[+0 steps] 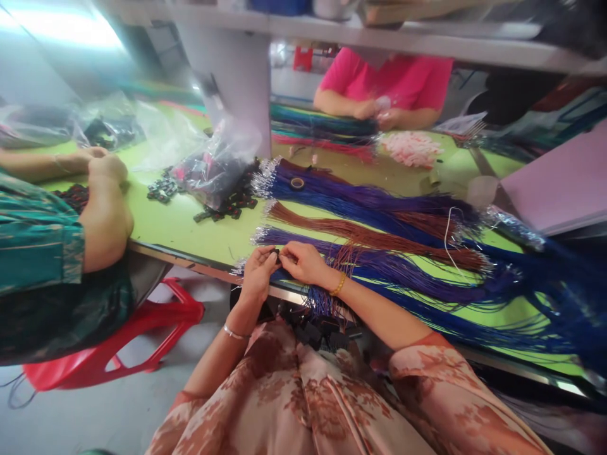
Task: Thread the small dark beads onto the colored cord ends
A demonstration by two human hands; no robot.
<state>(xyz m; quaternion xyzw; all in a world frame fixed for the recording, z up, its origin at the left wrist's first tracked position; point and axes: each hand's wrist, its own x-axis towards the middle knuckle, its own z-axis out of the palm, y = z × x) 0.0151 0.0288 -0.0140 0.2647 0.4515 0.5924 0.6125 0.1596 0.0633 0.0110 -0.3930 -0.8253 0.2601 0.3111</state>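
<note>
My left hand (258, 273) and my right hand (306, 262) meet at the table's near edge, fingers pinched together. Between the fingertips is a small black connector-like piece (277, 254), mostly covered by them. Just beyond my hands lie long bundles of thin wires with silvery tips: a purple bundle (389, 268), a brown bundle (327, 229) and a blue bundle (341, 203). Below my right wrist, blue and reddish wires (318, 302) hang over the edge. Several black pieces (322, 332) lie near my lap.
A plastic bag (215, 170) and loose black pieces (222, 210) are on the green table (190, 240). A tape roll (297, 183) rests on the wires. A co-worker's arms (102, 189) are at left, above a red stool (165, 322). Another person in pink (384, 82) works opposite.
</note>
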